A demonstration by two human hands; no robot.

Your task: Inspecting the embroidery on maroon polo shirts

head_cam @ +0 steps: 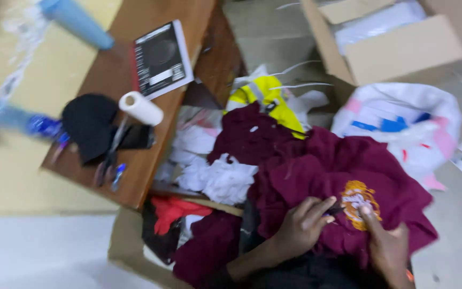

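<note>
A: Hands, status?
B: Left hand (301, 225) lies flat, fingers spread, on the maroon garment (327, 171) piled in the lap. Right hand (386, 243) pinches the fabric just beside the gold emblem (358, 199).
A: Surroundings?
B: Wooden table (151, 155) to the left; paper roll (141, 108) on it.

Person's body, head view: two bare hands and forearms.

The left hand (300, 227) and right hand (386, 246) wear no gloves, rings or watch. The left forearm shows bare, with no sleeve visible along it. The right wrist is cut off by the frame edge. Motion blur softens finer detail.
</note>
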